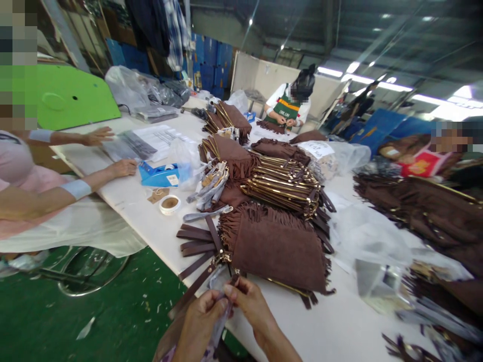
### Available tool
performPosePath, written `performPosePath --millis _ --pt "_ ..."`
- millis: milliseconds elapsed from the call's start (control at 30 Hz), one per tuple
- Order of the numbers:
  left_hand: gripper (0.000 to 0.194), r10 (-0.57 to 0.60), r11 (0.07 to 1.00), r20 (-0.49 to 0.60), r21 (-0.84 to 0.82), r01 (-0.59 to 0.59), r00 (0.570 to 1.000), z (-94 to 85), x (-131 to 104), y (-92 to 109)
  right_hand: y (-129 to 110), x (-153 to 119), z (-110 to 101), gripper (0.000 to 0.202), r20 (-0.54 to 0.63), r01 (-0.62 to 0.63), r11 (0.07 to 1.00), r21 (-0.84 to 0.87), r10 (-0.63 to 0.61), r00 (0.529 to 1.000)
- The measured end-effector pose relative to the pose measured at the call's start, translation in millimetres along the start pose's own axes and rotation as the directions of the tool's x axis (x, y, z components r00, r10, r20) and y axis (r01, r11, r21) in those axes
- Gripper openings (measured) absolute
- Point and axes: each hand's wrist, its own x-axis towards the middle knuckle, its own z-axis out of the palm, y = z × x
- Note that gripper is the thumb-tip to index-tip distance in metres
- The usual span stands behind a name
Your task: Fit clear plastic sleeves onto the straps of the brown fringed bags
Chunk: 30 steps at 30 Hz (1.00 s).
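At the near edge of the table, my left hand (204, 317) is closed in a pinch on a strip of greyish wrapping (221, 327) that hangs down from its fingers. Touching it, my right hand (251, 301) pinches the dark end of a brown strap (234, 279) close to the wrapping. The fingertips cover most of the spot where the two meet. Just beyond lies a brown fringed bag (279, 246), with a gold edge towards me. Loose brown straps (196, 241) with gold clasps fan out on its left.
Behind are stacked gold-framed bags (281, 186), wrapped straps (209, 188), a blue tape dispenser (158, 175) and a tape roll (169, 203). Plastic bags (362, 231) and more brown bags (426, 211) lie right. Co-workers sit left (49, 196), opposite (289, 105) and right.
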Motion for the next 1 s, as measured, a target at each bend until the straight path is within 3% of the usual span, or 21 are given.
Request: performPosePath --millis 100,233,400,533,667,867,1000 --pt "0.038 -0.008 0.999 -0.005 -0.037 0.008 1.0 2.1 7 -1 0 3 -3 0.049 -0.136 0.047 0.999 -0.024 -0.05 0.989" --pt "0.039 -0.006 0.999 -0.025 -0.043 0.005 1.0 -0.7 8 1 8 8 2 0.047 -0.246 0.069 0.986 0.152 -0.03 0.969" --pt "0.044 -0.01 1.0 -0.059 -0.005 0.01 0.998 -3.1 6 5 11 9 8 0.04 -0.221 0.055 0.943 0.327 0.02 0.975" --pt "0.041 0.0 1.0 -0.094 0.019 0.001 0.996 2.7 8 8 7 9 3 0.046 -0.156 0.019 0.957 0.29 0.028 0.987" --pt "0.044 0.07 0.982 -0.092 0.182 -0.052 0.993 12.4 9 15 8 12 -1 0.05 -0.141 0.043 0.97 0.238 -0.009 0.99" --pt "0.046 0.142 0.948 -0.12 0.3 -0.101 0.983 23.2 12 26 11 11 -4 0.05 -0.266 0.132 0.99 0.04 -0.117 0.957" --pt "0.048 0.119 0.955 -0.106 0.284 -0.084 0.987 25.8 13 27 12 10 -5 0.046 -0.284 0.159 0.986 0.051 -0.139 0.949"
